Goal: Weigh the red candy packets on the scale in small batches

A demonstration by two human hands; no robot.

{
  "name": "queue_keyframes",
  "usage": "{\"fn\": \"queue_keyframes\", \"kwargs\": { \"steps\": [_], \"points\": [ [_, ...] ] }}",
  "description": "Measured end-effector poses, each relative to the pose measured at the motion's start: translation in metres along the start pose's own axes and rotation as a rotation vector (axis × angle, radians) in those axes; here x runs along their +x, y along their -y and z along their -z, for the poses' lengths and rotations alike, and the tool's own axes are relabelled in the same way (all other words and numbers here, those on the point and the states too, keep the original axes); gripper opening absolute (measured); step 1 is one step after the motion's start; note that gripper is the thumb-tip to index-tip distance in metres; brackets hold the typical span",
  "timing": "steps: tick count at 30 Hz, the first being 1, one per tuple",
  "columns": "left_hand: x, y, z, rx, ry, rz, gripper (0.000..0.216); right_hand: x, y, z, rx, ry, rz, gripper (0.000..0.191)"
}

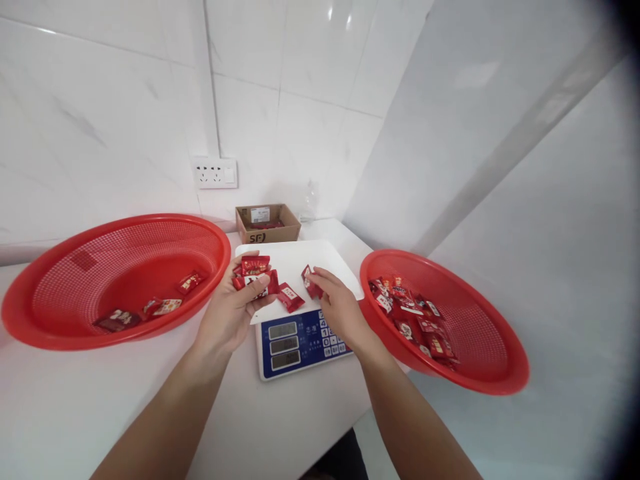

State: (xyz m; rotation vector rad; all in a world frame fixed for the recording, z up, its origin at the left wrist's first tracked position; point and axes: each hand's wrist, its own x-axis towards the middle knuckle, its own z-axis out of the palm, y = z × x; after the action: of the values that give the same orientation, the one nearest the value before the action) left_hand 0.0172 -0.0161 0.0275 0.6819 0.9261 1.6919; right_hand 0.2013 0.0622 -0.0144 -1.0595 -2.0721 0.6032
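Note:
Several small red packets (255,265) are gathered in my left hand (231,303), its fingers closed round them above the left side of the scale's white tray (320,257). My right hand (339,303) pinches a single red packet (311,281) over the tray's right part. Between the hands, another red packet (291,297) lies on the tray near its front edge. The digital scale (305,343) has a blue panel with three displays and a keypad, partly covered by my right hand. The digits are too faint to read.
A large red basket (45,320) on the left holds a few packets. The right red basket (500,373) contains many packets and reaches past the table edge. Behind the scale, a cardboard box (273,235) with red contents stands near the wall, below a socket (215,173).

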Motion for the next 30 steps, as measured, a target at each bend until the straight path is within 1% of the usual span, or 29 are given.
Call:
{"fn": "queue_keyframes", "kwargs": {
  "steps": [2,4,6,9,10,12,15,17,20,22,24,25,27,30],
  "points": [
    [-0.002,0.001,-0.002,0.019,0.019,0.001,0.05,-0.002,0.007,0.003,0.019,-0.013,0.005,0.055],
    [-0.005,0.005,-0.006,0.049,0.053,-0.003,0.051,-0.007,0.019,0.009,0.082,-0.044,0.001,0.046],
    [-0.009,0.01,-0.01,0.101,0.101,-0.014,0.052,-0.013,0.034,0.013,0.207,-0.005,-0.018,0.035],
    [-0.015,0.018,-0.015,0.189,0.153,-0.023,0.052,-0.023,0.052,0.011,0.389,0.084,-0.043,0.033],
    [-0.016,0.021,-0.016,0.201,0.162,-0.013,0.051,-0.026,0.055,0.009,0.423,0.077,-0.051,0.031],
    [-0.018,0.024,-0.018,0.19,0.18,0.036,0.05,-0.029,0.057,0.005,0.457,0.034,-0.075,0.02],
    [-0.018,0.025,-0.018,0.109,0.203,0.112,0.045,-0.03,0.053,0.001,0.501,-0.01,-0.089,0.007],
    [-0.015,0.023,-0.017,0.032,0.165,0.116,0.038,-0.029,0.047,0.001,0.551,-0.046,-0.101,0.007],
    [-0.007,0.012,-0.011,-0.058,0.035,0.084,0.027,-0.026,0.035,0.007,0.61,-0.183,-0.178,0.011],
    [-0.001,0.003,-0.005,-0.088,-0.053,0.054,0.02,-0.025,0.025,0.012,0.538,-0.263,-0.208,0.011],
    [0.003,-0.008,0.001,-0.109,-0.114,0.015,0.012,-0.025,0.015,0.016,0.36,-0.275,-0.16,0.007],
    [0.005,-0.012,0.003,-0.117,-0.134,-0.008,0.009,-0.025,0.011,0.017,0.254,-0.255,-0.114,0.006],
    [0.005,-0.019,0.005,-0.119,-0.148,-0.05,0.006,-0.027,0.005,0.017,0.071,-0.199,-0.026,0.011],
    [0.003,-0.023,0.005,-0.11,-0.154,-0.072,0.007,-0.03,0.001,0.013,-0.118,-0.128,0.022,0.021]
  ]
}}
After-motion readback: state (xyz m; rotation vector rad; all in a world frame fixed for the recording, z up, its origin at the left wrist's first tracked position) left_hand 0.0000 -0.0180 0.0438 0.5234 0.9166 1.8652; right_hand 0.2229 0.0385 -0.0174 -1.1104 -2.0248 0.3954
